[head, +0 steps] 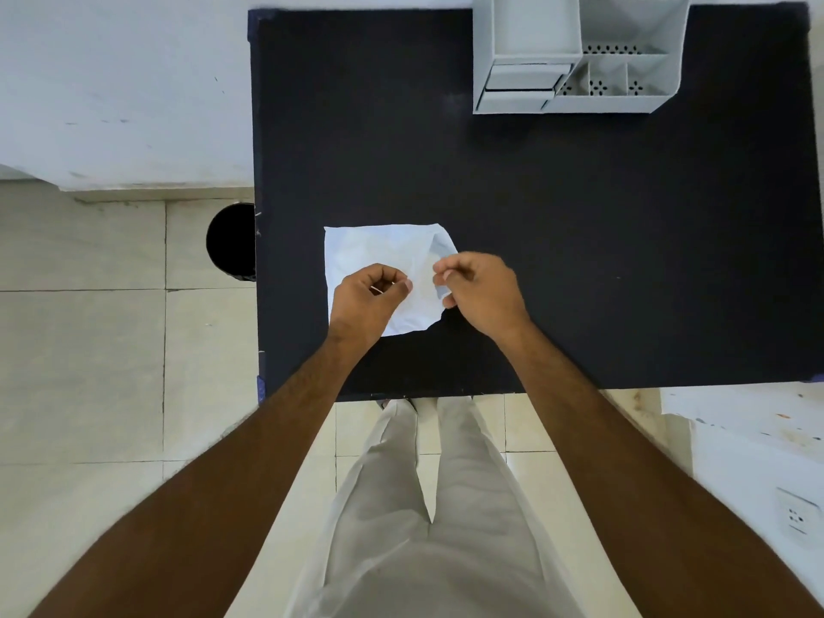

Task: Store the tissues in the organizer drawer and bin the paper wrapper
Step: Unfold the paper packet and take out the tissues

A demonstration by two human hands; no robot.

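A white paper wrapper [383, 249] lies flat on the black table [579, 238], near its front left part. My left hand [370, 301] rests on the wrapper's near left area, fingers curled and pinching the paper. My right hand [481, 296] pinches the wrapper's right edge, which is lifted and folded inward. Whatever is inside the wrapper is hidden; no tissues show. The grey organizer [575, 55] stands at the table's far edge, with two small drawers [521, 84] at its front left, the lower one pulled slightly out.
A black round bin [232, 243] stands on the tiled floor just left of the table, partly hidden by its edge. A white wall runs behind. My legs in light trousers are at the table's front edge. A white surface lies at the right.
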